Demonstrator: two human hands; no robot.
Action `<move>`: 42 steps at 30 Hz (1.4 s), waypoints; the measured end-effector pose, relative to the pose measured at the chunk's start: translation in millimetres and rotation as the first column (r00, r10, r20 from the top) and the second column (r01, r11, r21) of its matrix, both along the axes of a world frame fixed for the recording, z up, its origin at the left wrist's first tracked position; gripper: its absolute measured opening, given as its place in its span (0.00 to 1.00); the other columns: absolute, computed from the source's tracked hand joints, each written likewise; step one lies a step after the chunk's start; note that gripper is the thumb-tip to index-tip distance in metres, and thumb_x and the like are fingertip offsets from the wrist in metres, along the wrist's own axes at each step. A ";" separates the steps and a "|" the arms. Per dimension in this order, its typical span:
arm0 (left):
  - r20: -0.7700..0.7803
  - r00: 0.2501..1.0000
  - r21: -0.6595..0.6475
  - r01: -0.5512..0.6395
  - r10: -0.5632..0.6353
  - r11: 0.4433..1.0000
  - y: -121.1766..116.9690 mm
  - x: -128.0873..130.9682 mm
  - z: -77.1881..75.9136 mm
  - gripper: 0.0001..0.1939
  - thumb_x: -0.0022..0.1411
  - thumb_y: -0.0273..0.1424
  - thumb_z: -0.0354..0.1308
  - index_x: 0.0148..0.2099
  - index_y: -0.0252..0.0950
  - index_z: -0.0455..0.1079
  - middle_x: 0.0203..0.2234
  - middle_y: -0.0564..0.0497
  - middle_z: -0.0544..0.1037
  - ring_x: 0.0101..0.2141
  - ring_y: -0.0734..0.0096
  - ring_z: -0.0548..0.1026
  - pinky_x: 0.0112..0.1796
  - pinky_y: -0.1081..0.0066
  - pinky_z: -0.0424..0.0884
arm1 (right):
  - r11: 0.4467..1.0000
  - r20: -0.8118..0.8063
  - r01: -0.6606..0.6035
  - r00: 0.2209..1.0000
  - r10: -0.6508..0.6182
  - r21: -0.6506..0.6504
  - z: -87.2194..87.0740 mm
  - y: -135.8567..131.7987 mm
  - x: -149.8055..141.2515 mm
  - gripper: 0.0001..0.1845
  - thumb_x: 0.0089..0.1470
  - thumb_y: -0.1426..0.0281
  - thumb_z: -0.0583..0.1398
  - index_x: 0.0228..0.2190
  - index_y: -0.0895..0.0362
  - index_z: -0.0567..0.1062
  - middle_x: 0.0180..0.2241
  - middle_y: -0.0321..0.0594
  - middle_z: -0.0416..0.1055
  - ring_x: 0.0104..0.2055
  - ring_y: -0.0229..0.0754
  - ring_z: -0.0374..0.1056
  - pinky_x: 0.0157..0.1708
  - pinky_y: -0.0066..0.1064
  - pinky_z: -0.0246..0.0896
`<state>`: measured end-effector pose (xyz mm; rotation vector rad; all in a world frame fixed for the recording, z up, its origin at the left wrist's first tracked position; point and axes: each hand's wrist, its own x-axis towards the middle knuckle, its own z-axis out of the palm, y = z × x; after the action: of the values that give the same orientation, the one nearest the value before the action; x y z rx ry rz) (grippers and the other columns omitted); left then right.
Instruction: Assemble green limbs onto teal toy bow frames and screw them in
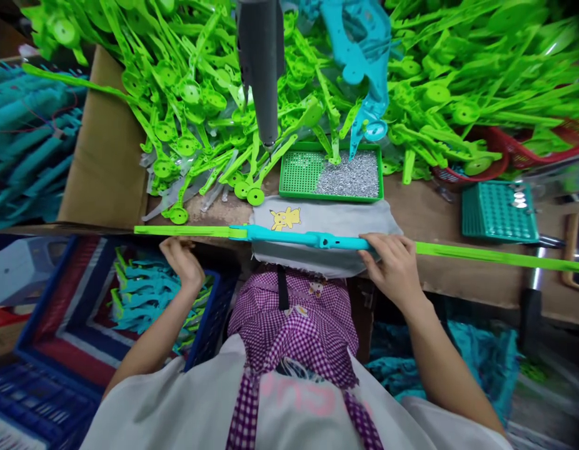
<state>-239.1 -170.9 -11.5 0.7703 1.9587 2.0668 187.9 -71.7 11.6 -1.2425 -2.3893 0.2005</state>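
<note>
A long, thin plastic toy bow [299, 238], blue in the middle with lime-green limbs, lies crosswise along the near table edge. My right hand [393, 265] is closed around the right end of its blue part, thumb below and fingers on top. Just under the left green limb is my left hand [182, 261], its fingers curled; whether they touch the limb or hold anything is hidden. Beneath the bow, a grey cloth [336, 219] with a yellow cartoon figure drapes over the edge. Beyond it stands a green tray [299, 178] of small silvery screws.
A dark powered screwdriver [266, 81] hangs point down. Heaped green parts [191, 94] fill the back, with a blue part [362, 56] among them. Cardboard [102, 137] walls the left. A teal basket [499, 212] and a phone [576, 250] lie right; a blue crate [209, 325] stands below left.
</note>
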 end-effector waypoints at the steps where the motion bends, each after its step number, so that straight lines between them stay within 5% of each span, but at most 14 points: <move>1: -0.107 0.994 0.007 -0.034 0.034 0.999 -8.7 0.4 -2.2 0.17 0.61 0.44 0.62 0.31 0.40 0.61 0.26 0.57 0.66 0.30 0.71 0.70 0.36 0.66 0.65 | 1.000 -0.005 -0.004 1.000 0.004 0.008 0.8 -0.2 -0.4 0.15 0.66 0.62 0.54 0.50 0.53 0.73 0.44 0.43 0.80 0.45 0.48 0.73 0.50 0.40 0.54; 3: -0.290 0.956 -0.039 0.029 -0.039 0.999 -18.7 5.2 -1.7 0.23 0.48 0.45 0.72 0.29 0.39 0.63 0.26 0.56 0.67 0.30 0.70 0.70 0.39 0.65 0.67 | 0.999 -0.016 -0.017 1.000 0.018 0.034 2.4 -0.4 -1.5 0.15 0.67 0.63 0.54 0.50 0.54 0.73 0.43 0.43 0.80 0.44 0.47 0.73 0.50 0.39 0.54; 5: -0.408 0.862 -0.200 0.238 -0.302 0.950 -15.4 17.4 5.5 0.23 0.40 0.44 0.77 0.29 0.40 0.68 0.28 0.53 0.72 0.33 0.64 0.73 0.43 0.61 0.70 | 0.998 -0.026 -0.026 0.999 0.027 0.053 3.8 -0.8 -2.4 0.15 0.67 0.63 0.54 0.50 0.54 0.73 0.43 0.43 0.80 0.44 0.47 0.73 0.50 0.39 0.54; 9: -0.541 0.461 -0.533 0.459 -0.704 0.711 21.9 59.7 28.2 0.22 0.55 0.45 0.70 0.49 0.41 0.76 0.46 0.42 0.79 0.51 0.51 0.74 0.57 0.56 0.65 | 0.998 -0.027 -0.036 0.999 0.037 0.053 5.6 -3.5 -2.9 0.14 0.67 0.65 0.55 0.51 0.54 0.73 0.44 0.43 0.80 0.45 0.47 0.74 0.50 0.39 0.55; 12: -0.590 0.192 -0.684 0.397 -0.784 0.612 46.9 86.5 38.4 0.22 0.68 0.42 0.59 0.59 0.38 0.72 0.51 0.39 0.79 0.51 0.54 0.76 0.55 0.58 0.66 | 0.999 -0.037 -0.030 0.999 0.031 0.032 6.3 -6.7 -2.4 0.14 0.67 0.64 0.55 0.51 0.53 0.73 0.45 0.44 0.80 0.48 0.47 0.74 0.52 0.39 0.55; 16: -0.715 -0.022 -0.660 0.353 -0.699 0.663 56.9 93.7 34.2 0.16 0.72 0.36 0.54 0.55 0.36 0.75 0.43 0.41 0.82 0.44 0.60 0.79 0.47 0.63 0.68 | 1.000 -0.061 0.007 0.998 -0.009 -0.030 8.3 -8.9 -1.0 0.15 0.67 0.62 0.55 0.51 0.51 0.74 0.47 0.42 0.80 0.50 0.46 0.74 0.54 0.41 0.57; 20: -0.765 -0.021 -0.604 0.367 -0.643 0.707 60.0 86.5 25.2 0.14 0.71 0.36 0.55 0.53 0.37 0.76 0.41 0.43 0.83 0.41 0.62 0.80 0.45 0.65 0.68 | 0.995 -0.094 0.044 0.994 -0.053 -0.089 18.5 -8.3 -0.5 0.18 0.68 0.59 0.55 0.54 0.50 0.73 0.51 0.42 0.78 0.56 0.47 0.72 0.60 0.46 0.56; 24: -0.739 0.026 -0.631 0.325 -0.674 0.704 65.3 85.1 30.4 0.15 0.70 0.38 0.55 0.52 0.37 0.77 0.39 0.43 0.83 0.39 0.60 0.80 0.42 0.65 0.68 | 0.979 -0.292 0.203 0.934 -0.204 -0.032 49.0 3.3 -9.6 0.21 0.64 0.57 0.60 0.56 0.48 0.72 0.55 0.41 0.76 0.60 0.50 0.69 0.63 0.53 0.55; 28: -0.689 0.048 -0.693 0.248 -0.723 0.677 72.3 86.9 45.6 0.18 0.71 0.42 0.53 0.52 0.37 0.77 0.37 0.44 0.83 0.36 0.59 0.79 0.36 0.66 0.66 | 0.929 -0.654 0.365 0.716 -0.243 0.055 83.8 31.4 -29.4 0.16 0.67 0.60 0.55 0.52 0.49 0.74 0.49 0.41 0.77 0.54 0.46 0.73 0.56 0.46 0.67; 30: -0.667 0.049 -0.719 0.222 -0.744 0.659 75.2 86.8 51.2 0.19 0.71 0.43 0.52 0.53 0.38 0.77 0.36 0.45 0.83 0.35 0.59 0.78 0.34 0.67 0.65 | 0.873 -0.781 0.477 0.582 -0.226 0.103 87.0 43.8 -31.9 0.18 0.69 0.60 0.51 0.55 0.51 0.72 0.48 0.43 0.74 0.53 0.46 0.73 0.55 0.45 0.69; 33: -0.651 0.039 -0.736 0.212 -0.758 0.643 76.6 84.7 53.3 0.20 0.71 0.44 0.52 0.52 0.39 0.77 0.36 0.45 0.83 0.34 0.59 0.78 0.33 0.67 0.64 | 0.712 -0.886 0.700 0.360 -0.291 0.051 63.8 49.8 -12.9 0.19 0.68 0.57 0.51 0.54 0.50 0.71 0.49 0.42 0.70 0.54 0.46 0.72 0.54 0.45 0.70; 36: -0.657 0.017 -0.732 0.227 -0.754 0.643 75.1 82.0 49.6 0.19 0.71 0.44 0.53 0.51 0.39 0.77 0.37 0.46 0.83 0.33 0.61 0.78 0.33 0.68 0.64 | 0.579 -0.900 0.784 0.061 -0.432 -0.225 21.3 44.9 23.2 0.20 0.63 0.52 0.56 0.49 0.49 0.72 0.49 0.41 0.70 0.52 0.45 0.71 0.54 0.44 0.69; 39: -0.669 -0.004 -0.723 0.233 -0.743 0.650 73.6 81.7 45.8 0.18 0.71 0.43 0.53 0.51 0.38 0.78 0.36 0.46 0.83 0.33 0.61 0.78 0.33 0.68 0.65 | 0.657 -0.827 0.554 -0.110 -0.551 -0.511 -10.9 40.7 51.1 0.25 0.58 0.46 0.58 0.47 0.49 0.72 0.49 0.41 0.72 0.50 0.43 0.73 0.50 0.41 0.70; 42: -0.697 -0.037 -0.700 0.253 -0.716 0.668 73.0 83.6 44.7 0.17 0.71 0.42 0.53 0.50 0.37 0.77 0.36 0.46 0.83 0.34 0.61 0.79 0.34 0.68 0.65 | 0.746 -0.799 0.295 -0.146 -0.583 -0.598 -19.3 41.3 60.2 0.28 0.53 0.43 0.60 0.46 0.48 0.73 0.47 0.40 0.75 0.50 0.44 0.74 0.48 0.41 0.70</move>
<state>-155.5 -98.0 33.2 2.6851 1.7375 0.4749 248.2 -30.3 -7.7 -1.2414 -0.5527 0.8187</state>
